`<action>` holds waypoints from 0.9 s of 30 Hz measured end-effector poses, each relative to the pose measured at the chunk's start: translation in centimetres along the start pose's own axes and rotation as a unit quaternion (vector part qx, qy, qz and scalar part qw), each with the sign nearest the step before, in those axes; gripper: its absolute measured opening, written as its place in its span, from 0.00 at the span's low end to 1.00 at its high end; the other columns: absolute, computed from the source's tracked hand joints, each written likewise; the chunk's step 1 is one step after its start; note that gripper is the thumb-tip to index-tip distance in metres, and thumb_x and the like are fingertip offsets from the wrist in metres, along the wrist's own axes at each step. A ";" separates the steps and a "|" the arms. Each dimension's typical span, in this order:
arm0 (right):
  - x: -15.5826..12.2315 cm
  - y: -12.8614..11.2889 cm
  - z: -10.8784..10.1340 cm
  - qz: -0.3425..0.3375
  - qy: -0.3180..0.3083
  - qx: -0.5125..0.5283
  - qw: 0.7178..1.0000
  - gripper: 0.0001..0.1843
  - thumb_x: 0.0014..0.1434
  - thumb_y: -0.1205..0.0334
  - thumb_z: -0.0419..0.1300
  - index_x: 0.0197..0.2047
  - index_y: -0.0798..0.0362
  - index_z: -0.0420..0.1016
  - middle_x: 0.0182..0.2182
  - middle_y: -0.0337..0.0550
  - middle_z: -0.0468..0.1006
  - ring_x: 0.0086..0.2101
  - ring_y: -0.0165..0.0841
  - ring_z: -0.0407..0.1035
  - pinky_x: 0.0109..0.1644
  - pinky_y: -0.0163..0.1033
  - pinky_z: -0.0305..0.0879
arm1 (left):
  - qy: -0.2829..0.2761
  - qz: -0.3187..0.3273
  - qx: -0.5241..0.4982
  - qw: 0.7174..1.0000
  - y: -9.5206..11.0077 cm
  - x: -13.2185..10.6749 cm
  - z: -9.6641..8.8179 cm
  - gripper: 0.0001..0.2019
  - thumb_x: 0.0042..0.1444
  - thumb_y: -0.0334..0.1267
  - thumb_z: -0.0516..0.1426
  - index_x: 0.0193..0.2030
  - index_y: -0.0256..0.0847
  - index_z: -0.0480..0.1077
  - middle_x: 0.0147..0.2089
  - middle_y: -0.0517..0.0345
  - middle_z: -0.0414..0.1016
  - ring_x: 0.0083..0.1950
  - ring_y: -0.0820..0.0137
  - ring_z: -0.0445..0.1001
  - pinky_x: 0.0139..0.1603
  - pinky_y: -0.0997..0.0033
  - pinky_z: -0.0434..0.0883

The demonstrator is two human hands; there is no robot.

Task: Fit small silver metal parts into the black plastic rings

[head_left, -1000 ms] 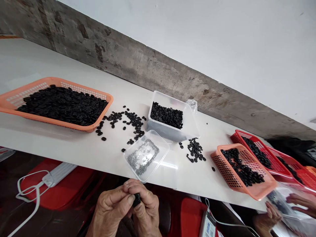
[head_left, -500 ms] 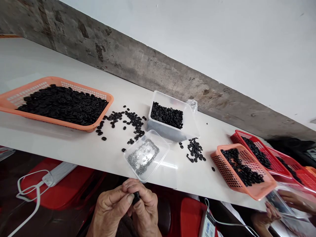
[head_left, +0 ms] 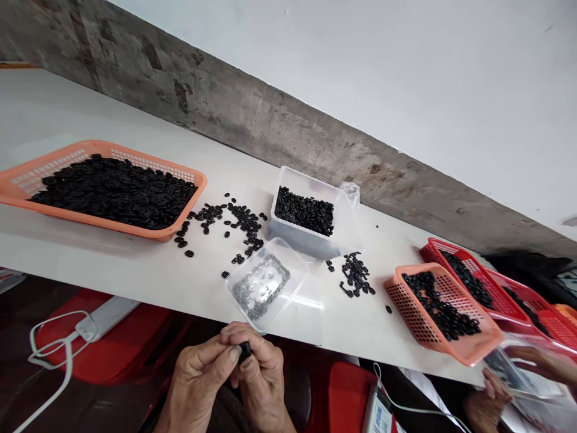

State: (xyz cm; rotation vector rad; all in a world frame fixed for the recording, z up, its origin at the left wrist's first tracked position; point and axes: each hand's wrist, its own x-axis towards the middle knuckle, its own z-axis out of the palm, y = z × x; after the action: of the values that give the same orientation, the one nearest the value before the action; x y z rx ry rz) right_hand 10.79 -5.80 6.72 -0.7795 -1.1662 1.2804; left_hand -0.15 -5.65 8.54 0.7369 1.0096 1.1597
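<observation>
My left hand (head_left: 198, 376) and my right hand (head_left: 261, 373) meet just below the table's front edge. Between their fingertips is a small black plastic part (head_left: 244, 352), mostly covered by thumbs and forefingers. Both hands are closed on it. Right beyond them, a shallow clear tray (head_left: 295, 294) holds many tiny metal pieces (head_left: 264, 282). Loose black oval parts (head_left: 246, 219) lie scattered behind the tray, and a smaller pile of black parts (head_left: 356, 273) sits to its right.
An orange basket (head_left: 135, 231) full of black ovals stands at left. Behind the tray is a clear tub (head_left: 306, 240) of black parts. Another orange basket (head_left: 415, 319) and red baskets (head_left: 505, 307) stand at right, near another person's hands (head_left: 496, 385). A power strip (head_left: 106, 319) rests on a red stool.
My hands have shifted slightly left and up, and the black part has turned a little between my fingers. The other person's hands at right have moved slightly.
</observation>
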 end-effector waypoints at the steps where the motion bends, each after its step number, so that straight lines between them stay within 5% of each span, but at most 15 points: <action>1: -0.1 0.1 -0.1 0.006 -0.006 0.001 1.000 0.18 0.62 0.48 0.55 0.48 0.49 0.77 0.41 0.52 0.76 0.29 0.33 0.68 0.22 0.33 0.61 | 0.003 -0.007 0.002 1.000 0.1 0.1 0.0 0.13 0.47 0.45 0.63 0.19 0.38 0.78 0.20 0.56 0.70 0.23 0.68 0.65 0.24 0.69 0.67; 4: -0.3 0.5 -0.5 0.024 -0.024 0.013 0.999 0.20 0.62 0.47 0.54 0.51 0.49 0.75 0.45 0.53 0.74 0.24 0.29 0.65 0.20 0.32 0.59 | -0.002 -0.015 0.010 1.000 0.3 0.2 -0.3 0.15 0.47 0.44 0.63 0.16 0.38 0.76 0.17 0.58 0.67 0.23 0.69 0.64 0.25 0.68 0.65; 9: -0.6 0.5 -0.5 0.023 -0.007 0.029 0.999 0.19 0.61 0.48 0.57 0.48 0.49 0.76 0.45 0.54 0.74 0.33 0.36 0.70 0.23 0.34 0.64 | -0.034 -0.018 0.019 0.999 0.4 0.1 -0.6 0.14 0.48 0.45 0.63 0.19 0.37 0.77 0.18 0.59 0.66 0.22 0.70 0.63 0.24 0.71 0.63; 12: -0.5 0.1 -0.3 0.008 0.018 0.013 1.000 0.18 0.61 0.47 0.57 0.44 0.50 0.78 0.41 0.53 0.77 0.42 0.44 0.70 0.40 0.46 0.71 | -0.067 -0.003 0.022 0.997 0.3 -0.1 -0.7 0.19 0.52 0.48 0.60 0.18 0.37 0.76 0.18 0.58 0.67 0.22 0.70 0.64 0.24 0.71 0.63; 15: -0.3 -0.2 -0.1 -0.004 0.022 0.010 1.000 0.17 0.61 0.47 0.57 0.44 0.49 0.79 0.39 0.52 0.78 0.46 0.46 0.70 0.51 0.54 0.65 | -0.070 -0.007 0.018 0.997 0.0 -0.3 -0.9 0.22 0.56 0.49 0.56 0.18 0.38 0.74 0.19 0.55 0.70 0.23 0.69 0.67 0.25 0.71 0.64; 23: -0.5 0.3 0.1 0.003 0.029 0.040 0.999 0.17 0.60 0.48 0.58 0.43 0.51 0.79 0.40 0.53 0.79 0.45 0.44 0.70 0.50 0.51 0.66 | -0.045 -0.002 0.022 0.999 -0.7 -0.8 -1.0 0.22 0.57 0.50 0.54 0.21 0.37 0.77 0.20 0.52 0.73 0.24 0.66 0.69 0.27 0.69 0.67; 27: -0.8 0.9 0.3 0.016 0.053 0.063 0.996 0.18 0.58 0.47 0.59 0.42 0.51 0.79 0.39 0.54 0.78 0.40 0.42 0.72 0.34 0.41 0.71 | -0.035 0.008 0.035 0.999 -0.4 -0.9 -0.9 0.22 0.58 0.49 0.53 0.21 0.38 0.76 0.20 0.54 0.72 0.24 0.67 0.68 0.26 0.70 0.65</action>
State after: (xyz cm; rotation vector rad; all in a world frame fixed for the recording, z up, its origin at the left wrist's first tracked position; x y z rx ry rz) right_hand 10.30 -6.42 5.76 -0.7664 -0.9821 1.3100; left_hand -0.91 -6.62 8.06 0.8354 0.9913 1.1095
